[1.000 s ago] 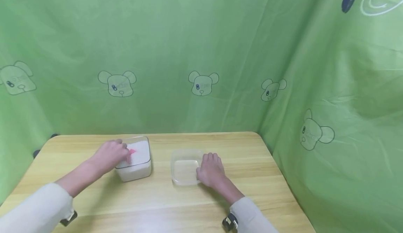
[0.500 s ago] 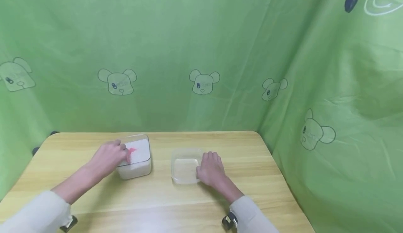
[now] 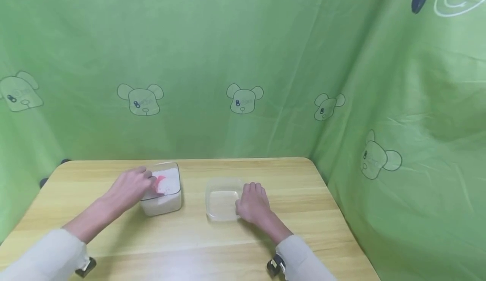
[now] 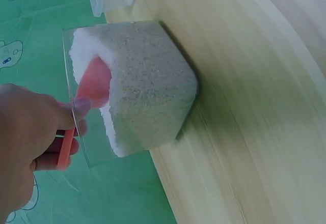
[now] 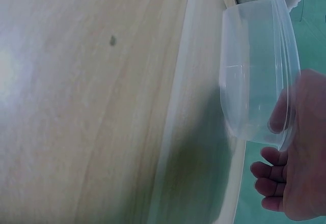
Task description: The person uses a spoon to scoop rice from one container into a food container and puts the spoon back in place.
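My left hand (image 3: 130, 186) grips the handle of a pink-red scoop (image 4: 94, 84) at the rim of a clear square container (image 3: 161, 207). White grains, rice by their look, fill most of that container. The scoop's bowl sits at the surface of the rice (image 3: 172, 179), with white grains at its edge in the head view. To the right, my right hand (image 3: 253, 203) holds the right rim of a clear plastic box (image 3: 212, 213), thumb inside the wall and fingers outside. Bare floor shows inside this box.
Both containers stand on a light wooden table (image 3: 190, 247), the box a short gap right of the rice container. A green curtain (image 3: 197, 53) with bear-head prints hangs behind the table and along its sides. Dark straps (image 3: 276, 267) sit at both sleeves.
My left hand has turned the scoop in the rice, so more of its pink bowl now shows, with white grains by it. My right hand and the plastic box stay put.
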Motion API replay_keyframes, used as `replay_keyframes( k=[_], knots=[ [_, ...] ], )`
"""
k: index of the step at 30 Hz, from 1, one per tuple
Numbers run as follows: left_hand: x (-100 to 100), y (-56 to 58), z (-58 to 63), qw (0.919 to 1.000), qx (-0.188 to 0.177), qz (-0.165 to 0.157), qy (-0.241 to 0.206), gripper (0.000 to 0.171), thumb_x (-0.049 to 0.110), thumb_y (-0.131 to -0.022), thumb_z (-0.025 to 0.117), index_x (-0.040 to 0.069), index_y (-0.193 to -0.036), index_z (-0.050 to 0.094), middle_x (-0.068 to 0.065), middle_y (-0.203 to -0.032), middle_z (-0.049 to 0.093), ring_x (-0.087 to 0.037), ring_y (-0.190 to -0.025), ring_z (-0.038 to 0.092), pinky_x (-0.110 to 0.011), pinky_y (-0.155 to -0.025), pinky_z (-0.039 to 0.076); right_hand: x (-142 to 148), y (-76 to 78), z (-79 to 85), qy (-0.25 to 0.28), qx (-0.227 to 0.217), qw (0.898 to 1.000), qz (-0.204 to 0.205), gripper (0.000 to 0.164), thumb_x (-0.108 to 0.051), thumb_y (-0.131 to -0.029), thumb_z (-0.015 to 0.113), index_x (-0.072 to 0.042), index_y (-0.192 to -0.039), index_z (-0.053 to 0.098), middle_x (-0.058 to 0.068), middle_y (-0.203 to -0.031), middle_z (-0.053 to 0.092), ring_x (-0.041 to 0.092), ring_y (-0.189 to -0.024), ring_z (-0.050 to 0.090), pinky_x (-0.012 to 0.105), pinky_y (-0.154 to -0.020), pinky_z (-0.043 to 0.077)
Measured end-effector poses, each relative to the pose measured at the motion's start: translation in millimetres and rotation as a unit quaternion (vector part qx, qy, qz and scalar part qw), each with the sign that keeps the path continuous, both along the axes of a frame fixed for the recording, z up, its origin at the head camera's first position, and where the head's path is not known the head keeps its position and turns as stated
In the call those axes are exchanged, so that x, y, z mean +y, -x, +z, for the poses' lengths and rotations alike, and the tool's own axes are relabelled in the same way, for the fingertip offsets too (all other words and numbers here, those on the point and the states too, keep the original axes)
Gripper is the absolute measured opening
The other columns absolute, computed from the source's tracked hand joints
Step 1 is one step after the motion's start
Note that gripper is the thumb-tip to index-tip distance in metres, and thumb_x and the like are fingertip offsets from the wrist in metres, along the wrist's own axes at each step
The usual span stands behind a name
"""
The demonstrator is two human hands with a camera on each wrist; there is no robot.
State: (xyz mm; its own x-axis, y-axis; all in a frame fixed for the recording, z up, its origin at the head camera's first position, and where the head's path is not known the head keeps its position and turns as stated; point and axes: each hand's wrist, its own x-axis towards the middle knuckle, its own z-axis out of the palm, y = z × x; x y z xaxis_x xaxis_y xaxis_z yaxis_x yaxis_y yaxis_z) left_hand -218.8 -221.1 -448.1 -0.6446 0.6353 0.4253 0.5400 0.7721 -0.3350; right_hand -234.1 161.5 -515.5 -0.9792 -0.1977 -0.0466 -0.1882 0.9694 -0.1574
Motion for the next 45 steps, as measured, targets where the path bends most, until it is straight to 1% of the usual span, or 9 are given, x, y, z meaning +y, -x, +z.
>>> replay_keyframes(
  k=[4, 9, 16, 22, 29, 33, 38, 41, 45],
  knots=[
    [0.4, 4.0, 2.0, 0.9995, -0.023, 0.005, -0.021, 0.021, -0.014, -0.075, 0.075, 0.006, -0.075, 0.071, -0.002, -0.066, 0.063, -0.012, -0.061, 0.045, -0.023, -0.044, 0.043, 0.4, 1.9, 1.5, -0.006, -0.001, 1.000, -0.002, 0.036, -0.028, -0.093, 0.047, 0.002, -0.112, 0.051, 0.012, -0.102, 0.046, 0.028, -0.096, 0.039, 0.043, -0.091, 0.041],
    [2.5, 6.7, 1.5, 0.9985, -0.037, 0.013, -0.039, 0.023, -0.015, -0.077, 0.071, 0.008, -0.073, 0.071, -0.001, -0.064, 0.060, -0.012, -0.060, 0.041, -0.023, -0.043, 0.040, 1.9, 3.2, 2.2, -0.009, 0.004, 1.000, -0.002, 0.037, -0.028, -0.093, 0.047, 0.003, -0.113, 0.051, 0.012, -0.102, 0.046, 0.028, -0.096, 0.039, 0.043, -0.090, 0.041],
    [8.5, 8.6, -2.4, 0.9957, -0.061, 0.024, -0.066, 0.022, -0.006, -0.078, 0.078, 0.012, -0.070, 0.068, 0.001, -0.064, 0.058, -0.012, -0.059, 0.043, -0.024, -0.042, 0.040, -0.5, 2.4, 1.5, -0.002, -0.003, 1.000, -0.005, 0.037, -0.027, -0.092, 0.045, 0.002, -0.114, 0.051, 0.013, -0.103, 0.047, 0.029, -0.097, 0.040, 0.044, -0.092, 0.041],
    [11.2, 6.4, -5.3, 0.9937, -0.069, 0.020, -0.086, 0.022, -0.009, -0.077, 0.076, 0.012, -0.072, 0.071, 0.000, -0.065, 0.060, -0.012, -0.063, 0.041, -0.022, -0.046, 0.039, -3.1, 1.0, 1.1, -0.002, -0.005, 1.000, 0.001, 0.038, -0.028, -0.092, 0.045, 0.003, -0.114, 0.051, 0.013, -0.103, 0.047, 0.029, -0.097, 0.040, 0.044, -0.093, 0.041],
    [9.4, 5.7, -3.0, 0.9916, -0.080, 0.016, -0.101, 0.019, -0.011, -0.076, 0.077, 0.008, -0.080, 0.077, -0.005, -0.071, 0.069, -0.016, -0.068, 0.050, -0.029, -0.059, 0.051, -1.2, 0.3, 1.0, -0.012, 0.001, 1.000, -0.001, 0.040, -0.029, -0.092, 0.047, 0.003, -0.115, 0.052, 0.014, -0.105, 0.048, 0.029, -0.097, 0.040, 0.044, -0.092, 0.042],
    [7.2, 4.8, -1.0, 0.9890, -0.090, 0.025, -0.115, 0.017, -0.009, -0.075, 0.080, 0.007, -0.082, 0.078, -0.007, -0.073, 0.072, -0.017, -0.069, 0.055, -0.031, -0.060, 0.055, -0.4, -0.2, 0.5, -0.010, 0.005, 1.000, 0.001, 0.038, -0.028, -0.092, 0.046, 0.003, -0.113, 0.052, 0.013, -0.103, 0.048, 0.028, -0.096, 0.040, 0.042, -0.090, 0.041],
    [4.8, 3.0, 0.3, 0.9827, -0.115, 0.035, -0.141, 0.013, -0.004, -0.075, 0.084, 0.006, -0.083, 0.079, -0.007, -0.075, 0.074, -0.017, -0.068, 0.057, -0.029, -0.058, 0.055, -0.7, -1.1, 0.2, -0.004, 0.006, 1.000, 0.004, 0.035, -0.027, -0.092, 0.045, 0.001, -0.111, 0.051, 0.012, -0.101, 0.047, 0.028, -0.095, 0.039, 0.041, -0.088, 0.040],
    [4.0, 1.7, 2.8, 0.9764, -0.139, 0.044, -0.160, 0.013, -0.002, -0.076, 0.084, 0.005, -0.085, 0.080, -0.008, -0.077, 0.076, -0.017, -0.070, 0.058, -0.030, -0.060, 0.055, -0.7, -0.8, 0.4, -0.002, 0.005, 1.000, 0.001, 0.036, -0.027, -0.092, 0.046, 0.002, -0.111, 0.052, 0.012, -0.102, 0.047, 0.028, -0.096, 0.039, 0.041, -0.089, 0.040],
    [3.9, 0.3, 9.2, 0.9645, -0.180, 0.054, -0.186, 0.010, 0.002, -0.078, 0.084, 0.006, -0.087, 0.080, -0.004, -0.075, 0.075, -0.016, -0.070, 0.056, -0.029, -0.061, 0.050, -0.2, -0.6, 0.5, -0.005, 0.001, 1.000, -0.002, 0.036, -0.027, -0.092, 0.045, 0.002, -0.112, 0.051, 0.012, -0.102, 0.047, 0.028, -0.096, 0.039, 0.041, -0.090, 0.040]
  ],
)
